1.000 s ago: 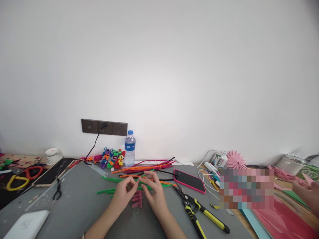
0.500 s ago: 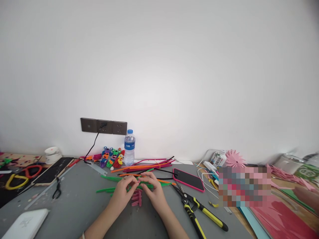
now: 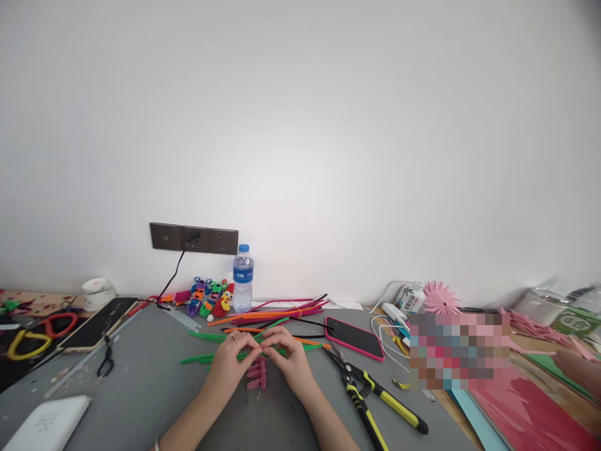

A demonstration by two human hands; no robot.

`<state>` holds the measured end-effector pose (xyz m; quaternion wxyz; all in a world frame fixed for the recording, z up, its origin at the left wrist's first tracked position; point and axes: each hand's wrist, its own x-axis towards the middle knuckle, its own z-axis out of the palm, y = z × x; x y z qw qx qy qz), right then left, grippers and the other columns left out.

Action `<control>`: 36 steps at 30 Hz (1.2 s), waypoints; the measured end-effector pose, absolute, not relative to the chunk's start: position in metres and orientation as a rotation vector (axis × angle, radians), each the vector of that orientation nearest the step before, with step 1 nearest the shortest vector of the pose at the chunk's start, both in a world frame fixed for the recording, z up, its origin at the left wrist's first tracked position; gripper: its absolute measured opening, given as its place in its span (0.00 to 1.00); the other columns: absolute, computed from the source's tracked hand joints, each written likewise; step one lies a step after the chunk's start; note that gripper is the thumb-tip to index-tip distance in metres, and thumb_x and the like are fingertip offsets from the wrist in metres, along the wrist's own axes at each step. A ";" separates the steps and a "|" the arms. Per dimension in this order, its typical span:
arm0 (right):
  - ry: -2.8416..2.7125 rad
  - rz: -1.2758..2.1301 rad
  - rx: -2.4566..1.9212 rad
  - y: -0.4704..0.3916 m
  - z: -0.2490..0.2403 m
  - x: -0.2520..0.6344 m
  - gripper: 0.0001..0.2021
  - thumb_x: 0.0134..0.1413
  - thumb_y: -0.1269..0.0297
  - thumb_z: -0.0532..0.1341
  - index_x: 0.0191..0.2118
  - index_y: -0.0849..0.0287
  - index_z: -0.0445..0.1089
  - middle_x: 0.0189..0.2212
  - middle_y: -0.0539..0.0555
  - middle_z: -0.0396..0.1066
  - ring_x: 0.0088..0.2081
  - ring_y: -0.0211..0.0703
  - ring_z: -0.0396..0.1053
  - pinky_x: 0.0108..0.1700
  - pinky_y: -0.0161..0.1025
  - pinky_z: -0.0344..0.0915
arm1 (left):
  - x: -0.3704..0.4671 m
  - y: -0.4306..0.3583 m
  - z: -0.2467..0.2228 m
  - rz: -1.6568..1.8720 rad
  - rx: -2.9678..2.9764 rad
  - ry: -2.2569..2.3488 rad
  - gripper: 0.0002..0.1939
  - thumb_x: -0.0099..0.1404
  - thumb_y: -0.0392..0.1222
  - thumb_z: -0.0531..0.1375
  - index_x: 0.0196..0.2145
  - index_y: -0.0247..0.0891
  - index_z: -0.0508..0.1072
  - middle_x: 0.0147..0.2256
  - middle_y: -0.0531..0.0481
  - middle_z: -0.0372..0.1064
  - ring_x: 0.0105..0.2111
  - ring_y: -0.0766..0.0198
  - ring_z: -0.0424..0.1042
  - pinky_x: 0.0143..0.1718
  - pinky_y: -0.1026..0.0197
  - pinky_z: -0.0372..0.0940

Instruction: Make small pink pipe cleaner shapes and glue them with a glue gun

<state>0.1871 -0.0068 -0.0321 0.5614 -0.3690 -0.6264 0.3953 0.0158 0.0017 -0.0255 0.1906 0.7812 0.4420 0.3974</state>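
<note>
My left hand (image 3: 236,357) and my right hand (image 3: 284,356) meet fingertip to fingertip over the grey table mat (image 3: 154,388). Each is closed in a pinch, and what lies between the fingertips is too small to make out. Just below the fingers, pink fuzzy pieces (image 3: 256,374) rest on the mat. Green pipe cleaners (image 3: 200,359) lie behind and left of my hands. Orange and magenta pipe cleaners (image 3: 277,312) are bundled farther back.
Yellow-black pliers (image 3: 359,394) and a pink-edged phone (image 3: 354,338) lie right of my hands. A water bottle (image 3: 243,282) stands by small fuzzy figures (image 3: 197,297). A white box (image 3: 47,423) sits front left. Another person's hand (image 3: 577,369) shows at the right edge.
The fingers of my right hand have curled in slightly, and its fingertips now sit closer to those of my left hand. The view has shifted a little.
</note>
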 end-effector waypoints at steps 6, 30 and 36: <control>-1.483 1.001 -0.860 -0.004 -0.037 0.191 0.08 0.50 0.57 0.67 0.31 0.55 0.77 0.36 0.55 0.71 0.41 0.47 0.69 0.40 0.40 0.63 | 0.016 0.002 -0.026 1.156 2.166 1.255 0.07 0.61 0.40 0.58 0.25 0.40 0.68 0.26 0.52 0.68 0.30 0.59 0.67 0.32 0.62 0.62; -1.480 0.959 -0.915 -0.006 -0.037 0.187 0.12 0.55 0.55 0.62 0.29 0.58 0.72 0.30 0.52 0.66 0.35 0.43 0.64 0.37 0.37 0.59 | 0.016 0.007 -0.030 1.112 2.154 1.205 0.02 0.61 0.39 0.59 0.30 0.40 0.70 0.28 0.53 0.70 0.30 0.62 0.71 0.33 0.62 0.65; -1.549 0.967 -0.912 -0.007 -0.034 0.190 0.13 0.57 0.54 0.60 0.30 0.59 0.71 0.30 0.52 0.66 0.34 0.42 0.64 0.38 0.37 0.60 | 0.016 0.006 -0.030 1.085 2.138 1.173 0.02 0.61 0.40 0.58 0.32 0.40 0.70 0.30 0.51 0.71 0.32 0.61 0.71 0.35 0.61 0.66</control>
